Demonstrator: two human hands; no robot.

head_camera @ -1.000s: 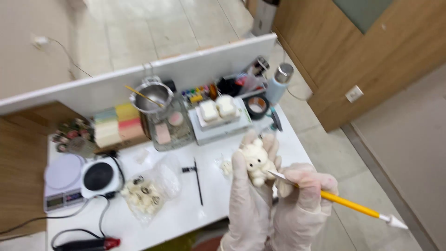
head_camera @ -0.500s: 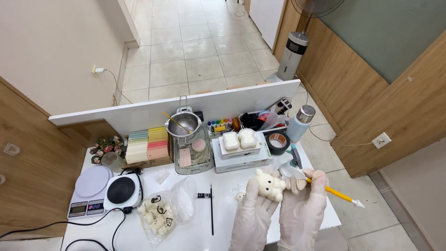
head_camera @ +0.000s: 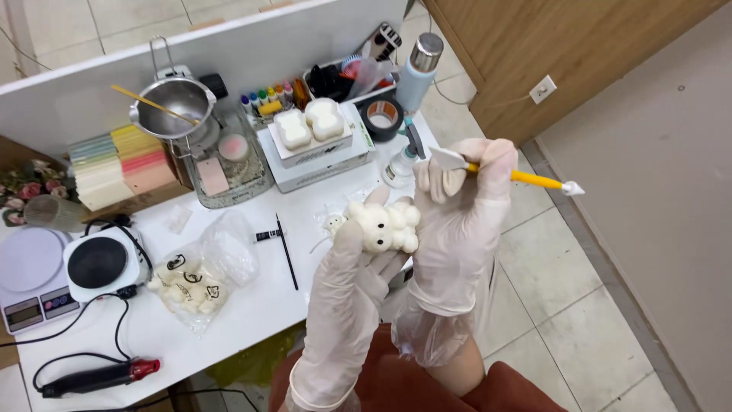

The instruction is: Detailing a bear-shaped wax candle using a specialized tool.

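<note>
Two gloved hands low in the head view: left hand (head_camera: 347, 282) at six o'clock, fingers curled and pinching a small cream-white bear-shaped figure with black dot eyes (head_camera: 383, 225); right hand (head_camera: 457, 221) just beside it at three o'clock, fingers pressed together around a yellow-handled sculpting tool with white tips (head_camera: 526, 178), blade end near the thumb, clear of the bear. Farther off on the white tabletop (head_camera: 252, 305), at nine o'clock a thin black stick (head_camera: 287, 243) and a clear plastic bag of cream pieces (head_camera: 194, 278). Beyond, toward twelve o'clock, a white box topped with two pale moulded blocks (head_camera: 313, 141), a steel pouring pot (head_camera: 171, 103) and a roll of black tape (head_camera: 383, 116).
</note>
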